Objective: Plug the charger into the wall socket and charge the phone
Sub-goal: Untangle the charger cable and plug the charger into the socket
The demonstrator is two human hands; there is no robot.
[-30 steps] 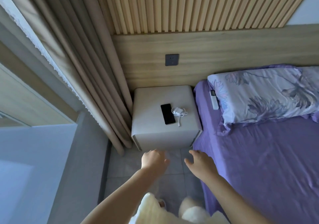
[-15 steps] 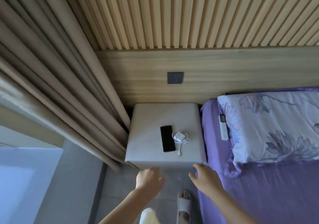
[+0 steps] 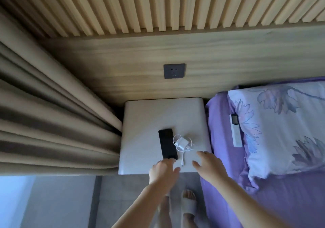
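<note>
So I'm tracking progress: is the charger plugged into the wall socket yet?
Not plugged in. The white charger lies on the nightstand with its cable looped around it, and the wall socket is empty.

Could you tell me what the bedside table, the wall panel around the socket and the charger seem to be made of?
The bedside table looks upholstered, perhaps matte pale leatherette: soft rounded corners, no grain. The wall panel looks like light wood or wood-look laminate, with horizontal grain streaks. The charger looks like smooth white plastic, its cable thin and loosely coiled.
</note>
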